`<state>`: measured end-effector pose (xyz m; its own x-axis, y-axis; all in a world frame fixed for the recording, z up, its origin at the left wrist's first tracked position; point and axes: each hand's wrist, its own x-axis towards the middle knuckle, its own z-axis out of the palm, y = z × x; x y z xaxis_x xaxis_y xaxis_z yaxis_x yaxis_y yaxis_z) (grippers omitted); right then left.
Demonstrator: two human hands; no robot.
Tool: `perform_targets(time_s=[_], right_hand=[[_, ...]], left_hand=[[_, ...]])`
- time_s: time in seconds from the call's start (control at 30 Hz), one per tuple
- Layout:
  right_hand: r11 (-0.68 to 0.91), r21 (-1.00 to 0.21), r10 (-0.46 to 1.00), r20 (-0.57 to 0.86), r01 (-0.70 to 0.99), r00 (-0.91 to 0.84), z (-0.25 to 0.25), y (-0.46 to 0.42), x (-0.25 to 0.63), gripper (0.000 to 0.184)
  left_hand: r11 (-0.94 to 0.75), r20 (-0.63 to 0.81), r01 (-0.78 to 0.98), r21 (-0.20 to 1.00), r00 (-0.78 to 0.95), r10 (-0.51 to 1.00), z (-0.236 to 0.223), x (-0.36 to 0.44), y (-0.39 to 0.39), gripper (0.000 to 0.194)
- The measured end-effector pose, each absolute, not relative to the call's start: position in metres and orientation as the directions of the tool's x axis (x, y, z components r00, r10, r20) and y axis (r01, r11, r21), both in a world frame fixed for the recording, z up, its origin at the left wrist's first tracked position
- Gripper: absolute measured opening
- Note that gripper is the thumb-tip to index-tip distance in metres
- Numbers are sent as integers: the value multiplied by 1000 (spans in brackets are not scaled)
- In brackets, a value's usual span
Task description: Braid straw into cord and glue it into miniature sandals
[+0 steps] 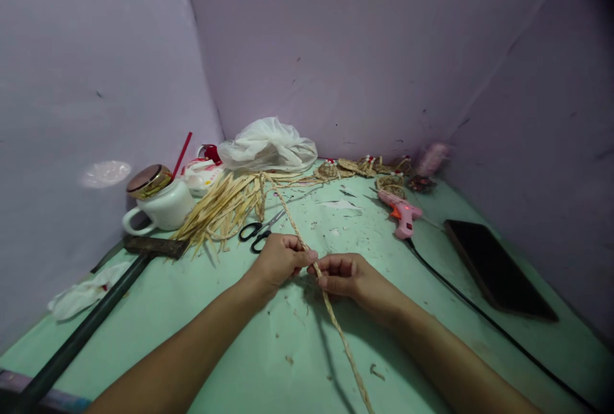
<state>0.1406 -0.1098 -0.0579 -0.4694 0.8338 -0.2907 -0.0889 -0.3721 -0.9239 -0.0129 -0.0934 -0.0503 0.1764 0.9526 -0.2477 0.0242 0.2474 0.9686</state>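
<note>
A long braided straw cord runs from the straw pile at the back toward the front edge of the view. My left hand pinches it between thumb and fingers near the middle of the table. Just to the right and slightly nearer, my right hand also pinches the cord. Behind my left hand lie scissors with black handles, their blades apart. Loose dry straw strips are heaped at the back left, and the cord's far end reaches them.
On the right are a pink glue gun with its black cable and a dark tablet. A hammer and white mug stand left. Woven straw pieces and a white plastic bag line the back.
</note>
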Motion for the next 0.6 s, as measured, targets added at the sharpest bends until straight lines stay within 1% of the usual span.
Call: perform_targets(time_s=[0.1,0.2,0.3,0.33,0.4,0.47,0.5,0.53,0.57,0.6], right_hand=[[-377,-922,809,-283,-86,-515,-58,-110,141,34],[-371,-926,812,-288,-67,-507,-58,-110,140,33],[-326,-945,828,-274,-23,-489,-59,-111,139,26],[-257,-966,851,-227,0,-474,-60,-112,139,20],[-4,-997,902,-38,80,-430,-61,-115,138,11],[264,-947,897,172,182,-407,-61,-118,137,17],[352,-909,881,240,224,-407,-61,-119,137,21],[398,-883,869,275,250,-412,-61,-120,136,23],[404,-878,867,277,256,-415,-61,-120,136,23],[374,-895,874,252,243,-415,-61,-120,136,22]], left_hand=[[245,-248,39,969,163,955,-51,-13,-93,27],[258,-261,39,965,146,954,-51,-14,-92,30],[258,-259,26,966,114,959,-52,-13,-92,31],[260,-261,21,965,104,960,-53,-12,-93,31],[273,-273,8,962,94,957,-55,-8,-96,32],[298,-296,-7,955,95,951,-57,-4,-99,33],[310,-307,-15,951,98,947,-57,-3,-101,34],[321,-317,-23,947,99,943,-58,-1,-101,33],[328,-324,-30,944,98,941,-58,-1,-102,33],[332,-328,-39,942,92,940,-58,0,-101,32]])
